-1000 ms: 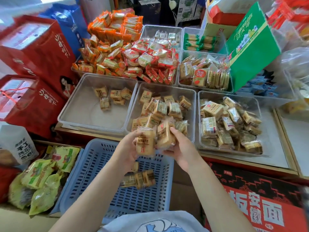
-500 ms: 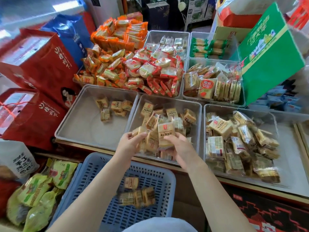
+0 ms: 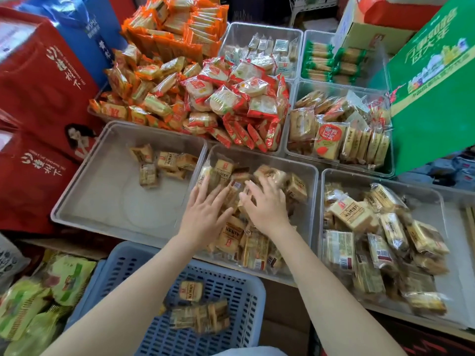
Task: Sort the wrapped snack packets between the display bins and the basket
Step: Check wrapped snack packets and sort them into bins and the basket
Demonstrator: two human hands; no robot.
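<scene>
Both hands are down in the middle bin (image 3: 312,173) now, the left hand (image 3: 204,214) flat with fingers spread across the tan snack packets (image 3: 232,237), the right hand (image 3: 267,205) beside it with fingers laid over the pile; whether the right hand has actually closed round a packet I cannot tell, and the left one looks released, just pressing. Here is the danger: that heap is mounded high at the near edge of the bin, slick film on slick film, and a push from either palm could send a packet sliding over the near rim toward the basket below, landing in the wrong lot. A careless scoop could also drag up two packets stuck together. Round the containers, then. The blue slatted basket (image 3: 246,327), nearest of all, holds a small cluster of the same tan packets (image 3: 199,313). The left bin (image 3: 84,191) is nearly bare, with only a few packets (image 3: 160,164) at its far right corner. The right bin (image 3: 437,199) carries a loose jumble of paler packets (image 3: 349,210). Farther back, orange-wrapped and red-wrapped snacks are piled high, with more clear bins of snacks far right. Red gift bags (image 3: 38,104) stand at the left.
</scene>
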